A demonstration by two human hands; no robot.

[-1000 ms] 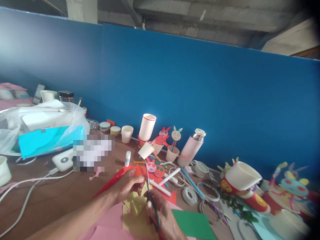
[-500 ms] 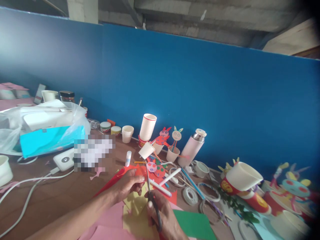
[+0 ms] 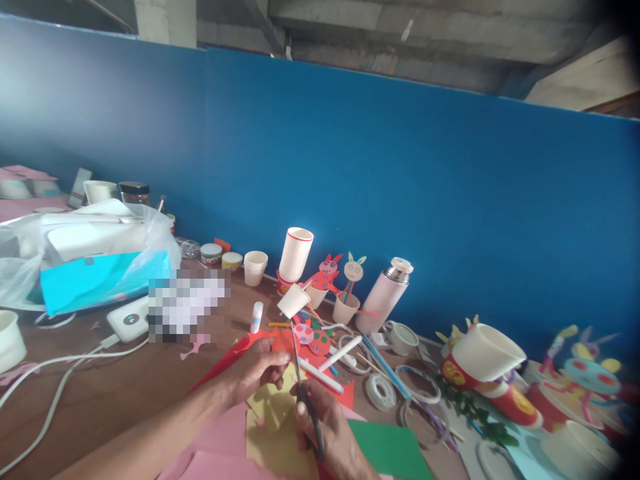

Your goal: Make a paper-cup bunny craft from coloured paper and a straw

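My right hand [image 3: 325, 423] is closed around the dark handles of a pair of scissors [image 3: 309, 407], whose blades point up and away from me. My left hand [image 3: 263, 365] pinches a small piece of orange-red paper [image 3: 283, 341] just left of the blades. Whether the blades touch that paper I cannot tell. Under both hands lie yellow paper [image 3: 275, 440] and pink paper [image 3: 220, 440], with a green sheet [image 3: 390, 447] to the right. Beyond the blades are round spotted paper cutouts [image 3: 319, 341] and white markers [image 3: 323, 375].
A glue stick [image 3: 257, 317], a tilted paper cup [image 3: 293, 301] and a pink thermos [image 3: 384, 297] stand beyond my hands. Tape rolls [image 3: 381, 391] and decorated cups [image 3: 483, 353] are on the right. A plastic bag [image 3: 100, 267], power bank [image 3: 129, 320] and white cable [image 3: 65, 367] lie left.
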